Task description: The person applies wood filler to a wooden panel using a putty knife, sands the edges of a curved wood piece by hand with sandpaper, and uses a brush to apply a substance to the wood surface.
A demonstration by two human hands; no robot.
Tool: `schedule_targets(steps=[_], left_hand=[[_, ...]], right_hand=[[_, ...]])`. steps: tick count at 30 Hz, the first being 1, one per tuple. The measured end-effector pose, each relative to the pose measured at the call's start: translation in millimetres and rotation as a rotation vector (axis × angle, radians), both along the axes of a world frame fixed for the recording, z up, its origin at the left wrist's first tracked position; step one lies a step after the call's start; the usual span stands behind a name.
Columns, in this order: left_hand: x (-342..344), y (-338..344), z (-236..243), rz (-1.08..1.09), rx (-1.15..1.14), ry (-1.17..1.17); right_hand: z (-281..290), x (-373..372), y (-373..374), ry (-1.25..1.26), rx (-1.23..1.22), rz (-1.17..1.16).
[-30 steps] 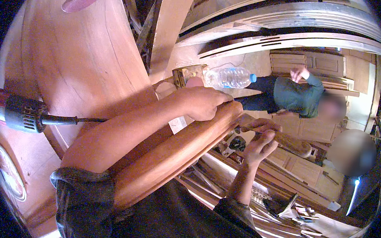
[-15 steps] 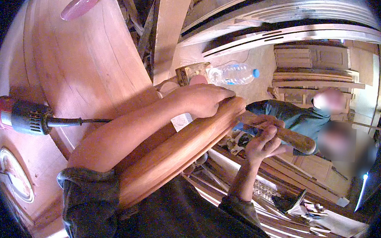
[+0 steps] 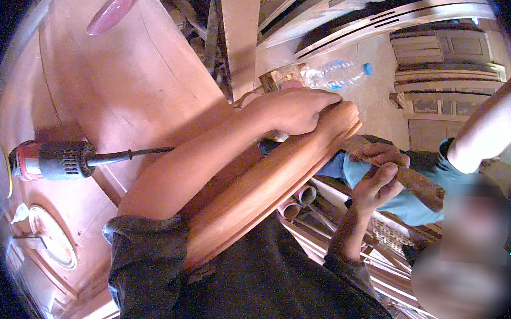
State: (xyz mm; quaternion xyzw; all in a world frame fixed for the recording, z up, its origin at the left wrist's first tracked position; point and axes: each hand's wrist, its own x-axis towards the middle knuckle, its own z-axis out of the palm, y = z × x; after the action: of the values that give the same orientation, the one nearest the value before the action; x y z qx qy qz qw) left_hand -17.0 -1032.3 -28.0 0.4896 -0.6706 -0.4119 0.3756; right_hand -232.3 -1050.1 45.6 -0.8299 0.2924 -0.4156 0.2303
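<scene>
A thick, rounded length of reddish-brown wood [image 3: 265,186] with a grooved edge runs from against my dark shirt up to the right. My left hand [image 3: 302,108] is closed over its far end, fingers curled on the top edge; its underside grip is hidden. In my right hand [image 3: 381,178] is a narrow brown wooden stick [image 3: 420,189], pinched between thumb and fingers. One end of the stick lies close beside the wood's grooved side; I cannot tell whether they touch.
A corded power tool [image 3: 53,160] and a pink oval disc [image 3: 110,11] rest on the broad wooden surface [image 3: 138,64] at left. A clear plastic bottle [image 3: 339,74] and a tin [image 3: 283,77] stand beyond my left hand. Another person in a teal shirt [image 3: 404,209] is close on the right.
The view has shifted, so most things sit further right and my hands higher or further over. My grips stay the same. The other person appears nearer, with an arm raised.
</scene>
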Motion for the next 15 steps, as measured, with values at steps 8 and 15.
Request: schedule_targets(steps=[8,15], left_hand=[[-1,0,-1,0.016,-0.031,-0.012],[-3,-3,-9,0.047,-0.067,0.015]], right_hand=[[13,16,8,-0.022,0.044,0.032],[9,12,5,-0.023,0.044,-0.004]])
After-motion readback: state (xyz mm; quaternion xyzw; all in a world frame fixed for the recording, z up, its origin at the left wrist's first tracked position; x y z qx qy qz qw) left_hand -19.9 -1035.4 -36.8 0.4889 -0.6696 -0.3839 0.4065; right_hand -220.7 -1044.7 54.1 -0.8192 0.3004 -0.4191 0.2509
